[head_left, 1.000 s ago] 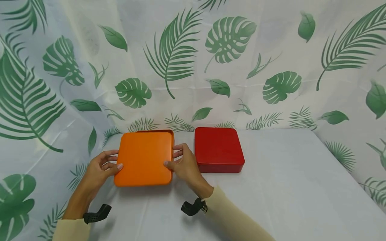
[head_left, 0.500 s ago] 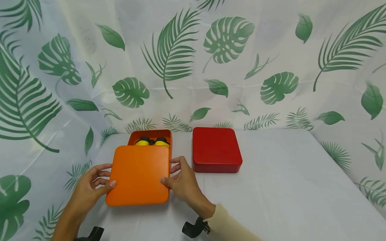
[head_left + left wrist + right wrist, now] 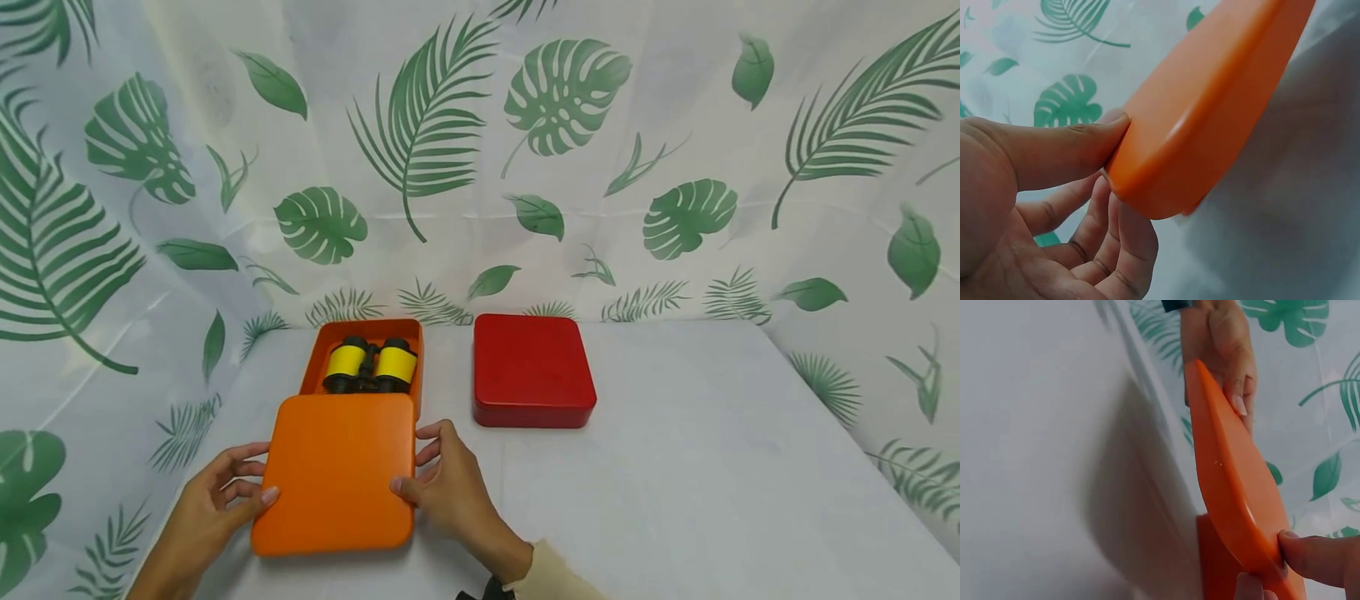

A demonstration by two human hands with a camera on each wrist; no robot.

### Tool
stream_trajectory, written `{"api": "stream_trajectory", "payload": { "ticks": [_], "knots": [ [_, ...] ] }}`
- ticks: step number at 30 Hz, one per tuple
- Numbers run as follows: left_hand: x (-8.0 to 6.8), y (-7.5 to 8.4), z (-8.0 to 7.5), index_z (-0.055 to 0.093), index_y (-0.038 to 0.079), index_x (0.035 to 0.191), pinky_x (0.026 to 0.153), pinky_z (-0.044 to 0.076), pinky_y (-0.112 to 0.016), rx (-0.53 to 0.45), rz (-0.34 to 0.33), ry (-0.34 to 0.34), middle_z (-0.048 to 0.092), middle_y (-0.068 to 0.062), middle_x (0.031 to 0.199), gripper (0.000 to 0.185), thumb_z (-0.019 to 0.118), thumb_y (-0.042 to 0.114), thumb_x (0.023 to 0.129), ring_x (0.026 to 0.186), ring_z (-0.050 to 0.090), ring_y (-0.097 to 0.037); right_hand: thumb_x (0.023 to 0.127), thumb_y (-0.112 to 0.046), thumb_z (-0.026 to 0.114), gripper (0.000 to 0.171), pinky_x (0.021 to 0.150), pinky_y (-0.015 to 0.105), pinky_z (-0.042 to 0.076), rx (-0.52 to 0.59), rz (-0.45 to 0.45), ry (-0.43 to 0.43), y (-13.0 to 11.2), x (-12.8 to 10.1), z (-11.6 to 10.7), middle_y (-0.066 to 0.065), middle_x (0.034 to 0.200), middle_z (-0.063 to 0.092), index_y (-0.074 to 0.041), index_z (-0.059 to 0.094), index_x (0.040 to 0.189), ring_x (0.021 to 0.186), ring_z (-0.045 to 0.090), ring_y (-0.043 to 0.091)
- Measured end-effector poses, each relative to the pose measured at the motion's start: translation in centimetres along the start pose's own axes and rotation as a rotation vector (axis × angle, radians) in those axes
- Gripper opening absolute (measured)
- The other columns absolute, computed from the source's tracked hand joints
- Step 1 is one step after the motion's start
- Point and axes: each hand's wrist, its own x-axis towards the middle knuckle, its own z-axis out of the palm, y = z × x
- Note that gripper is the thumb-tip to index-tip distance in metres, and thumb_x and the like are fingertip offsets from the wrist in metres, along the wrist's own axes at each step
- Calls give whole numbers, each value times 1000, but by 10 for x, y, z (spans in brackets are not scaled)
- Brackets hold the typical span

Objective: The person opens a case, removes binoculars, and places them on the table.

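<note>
Both hands hold an orange lid [image 3: 337,475] above the table, one at each side. My left hand [image 3: 213,504] pinches its left edge, thumb on top and fingers underneath; the left wrist view shows the thumb on the lid [image 3: 1179,112] close up. On the opposite edge, my right hand [image 3: 453,487] grips with its thumb on top. Behind the lid stands the orange box [image 3: 418,367], its front part hidden by the lid. Inside the box lie yellow and black binoculars [image 3: 393,364], both barrels showing. In the right wrist view the lid [image 3: 1229,469] is tilted.
A red box [image 3: 534,367] with its lid on stands to the right of the orange one. The white table [image 3: 675,467] stretches to the right, and a leaf-printed curtain [image 3: 450,167] hangs behind and at the sides.
Both hands have drawn the orange lid off the box toward the front of the table. The binoculars, first covered, have come into view. The red box has stayed in place.
</note>
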Motion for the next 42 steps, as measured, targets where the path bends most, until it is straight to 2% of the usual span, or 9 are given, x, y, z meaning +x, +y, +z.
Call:
{"api": "stream_trajectory", "payload": {
  "ticks": [5,9,13,21,27,32,36,42],
  "knots": [
    [-6,-11,-3,44,10,156,80,63,-30,14,-29,-13,62,-3,124,69,78,28,99,96,67,-16,82,-17,94,72,66,27,54,-23,35,-27,9,-6,10,1,102,62,-16,51,140,78,62,15],
    [-7,-19,-6,42,9,158,78,63,-32,50,-107,-27,62,-8,126,75,79,32,97,94,67,-16,80,-16,94,74,64,26,51,-41,39,-37,16,-11,18,1,99,61,-15,50,140,76,60,14],
    [-10,-28,-9,40,7,159,80,63,-31,67,-151,-51,63,-12,131,78,80,33,97,95,68,-17,79,-15,94,74,62,26,50,-51,47,-53,22,-15,25,1,96,61,-14,50,138,71,60,14],
    [-14,-42,-7,44,4,158,79,61,-30,83,-139,-45,65,-11,126,76,81,29,96,91,68,-17,81,-14,94,73,61,25,50,-83,89,-83,26,-21,31,0,96,58,-15,47,137,71,60,14],
    [-12,-42,-4,44,5,158,74,59,-29,134,-159,-42,65,-14,131,79,82,33,95,90,67,-15,80,-16,94,73,61,25,50,-103,100,-88,26,-20,32,0,95,58,-15,48,137,71,60,15],
    [-13,-41,-2,45,1,156,74,58,-27,180,-146,-37,67,-15,130,79,83,34,94,88,67,-13,81,-18,94,71,60,25,49,-123,125,-111,26,-18,31,0,93,58,-17,49,135,70,59,17],
    [-13,-41,0,47,-1,155,74,60,-26,206,-139,-33,69,-14,127,79,83,33,94,85,67,-13,81,-18,95,69,58,25,48,-151,115,-122,26,-17,30,1,91,57,-16,49,133,69,59,17],
    [-9,-43,1,48,-1,154,69,54,-24,283,-124,-31,69,-13,123,76,81,36,96,80,61,-12,79,-21,96,67,58,26,40,-231,65,-104,28,-16,32,-1,87,56,-14,52,129,70,52,16]
  ]
}}
